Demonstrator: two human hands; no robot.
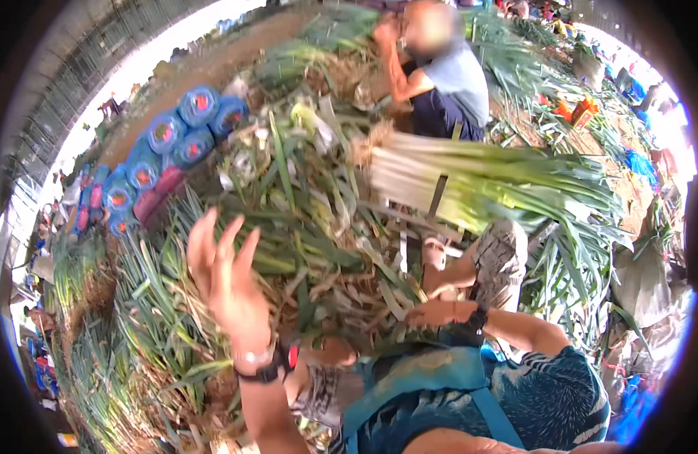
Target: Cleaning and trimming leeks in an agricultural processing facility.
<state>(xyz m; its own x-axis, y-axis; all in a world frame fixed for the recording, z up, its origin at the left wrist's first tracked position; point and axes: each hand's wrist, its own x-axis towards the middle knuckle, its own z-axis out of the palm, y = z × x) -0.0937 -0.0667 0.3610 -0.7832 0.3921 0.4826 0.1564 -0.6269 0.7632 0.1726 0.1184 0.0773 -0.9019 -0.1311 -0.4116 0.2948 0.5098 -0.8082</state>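
My left hand (229, 276) is raised over the leek trimmings (311, 250), its fingers apart and nothing in it. A dark band circles that wrist. My right hand (441, 312) is low, in front of my body and beside my knee. Its fingers look curled together, and whatever they may hold is too small and blurred to make out. Beyond my right hand, a large bundle of leeks (477, 178) rests on a low stand (404, 246), white stems and roots to the left, green leaves spreading right. The bundle's root end is blurred.
Another person (449, 83) sits low at the far side, behind the bundle. Several blue plastic-wrapped rolls (166, 132) with red centres are stacked at the upper left. More leeks (148, 333) cover the ground at left. An orange packet (585, 112) lies at the far right.
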